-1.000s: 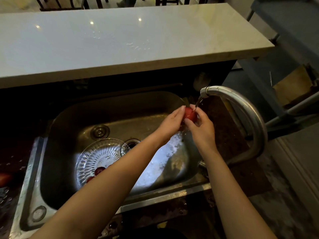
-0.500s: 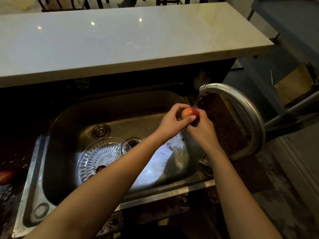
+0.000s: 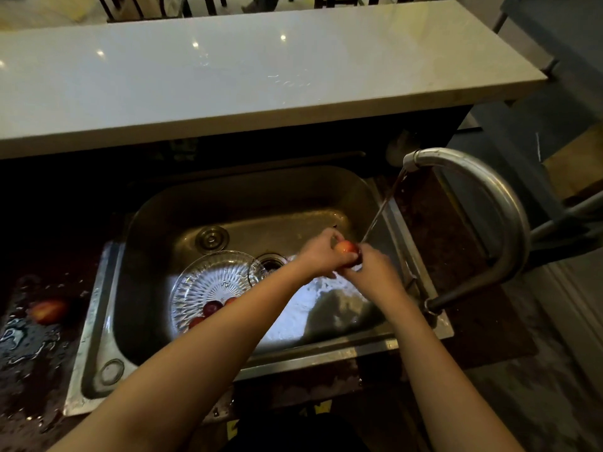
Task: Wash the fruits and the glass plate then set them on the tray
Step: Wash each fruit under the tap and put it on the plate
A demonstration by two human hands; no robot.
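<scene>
Now rinsing one red fruit [image 3: 346,249] under the faucet [image 3: 489,187], above the sink [image 3: 97,321].
My left grip [image 3: 318,256] and right grip [image 3: 372,273] both curl round it, closed on it where the water stream [image 3: 381,211] meets it. Down in the sink the glass plate [image 3: 208,278] holds a few dark red fruits [image 3: 212,307], partly hidden by my forearm [image 3: 228,340]. A lone fruit [image 3: 48,310] lies on the wet bench [image 3: 29,370], left of the sink.
</scene>
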